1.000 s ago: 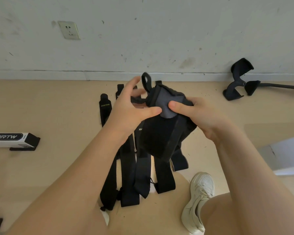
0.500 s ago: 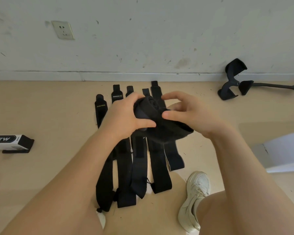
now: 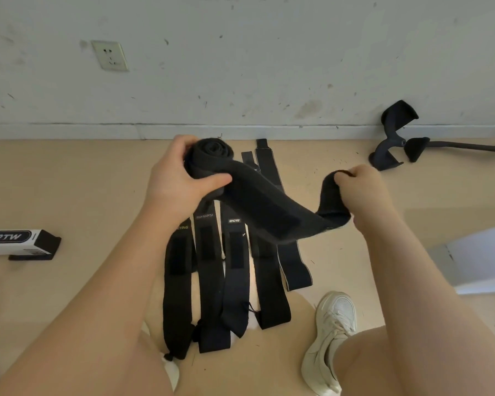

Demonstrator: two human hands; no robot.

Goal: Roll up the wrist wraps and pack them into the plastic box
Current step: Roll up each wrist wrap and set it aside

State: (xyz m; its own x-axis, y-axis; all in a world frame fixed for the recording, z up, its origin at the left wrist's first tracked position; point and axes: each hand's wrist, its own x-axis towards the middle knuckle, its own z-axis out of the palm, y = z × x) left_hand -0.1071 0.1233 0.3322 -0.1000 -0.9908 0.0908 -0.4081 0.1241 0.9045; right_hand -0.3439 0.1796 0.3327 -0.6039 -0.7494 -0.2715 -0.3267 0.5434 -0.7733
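A black wrist wrap (image 3: 257, 201) stretches between my hands above the floor. My left hand (image 3: 177, 181) grips its rolled end (image 3: 212, 158), the spiral facing up. My right hand (image 3: 360, 192) pinches the loose end, pulled out to the right. Below them several more black wrist wraps (image 3: 212, 275) lie flat side by side on the tan floor, running from the wall toward me. A corner of a pale translucent box (image 3: 480, 261) shows at the right edge; I cannot tell if it is the plastic box.
A white BRTW carton (image 3: 15, 242) on a black piece lies at the left. A black curved gadget with a long handle (image 3: 397, 141) rests by the wall at the right. My white shoe (image 3: 332, 338) stands beside the wraps. A wall socket (image 3: 110, 55) sits upper left.
The wrap was bunched between both hands; now my right hand has drawn its free end out to the right while my left hand keeps the rolled part, raised slightly toward the wall.
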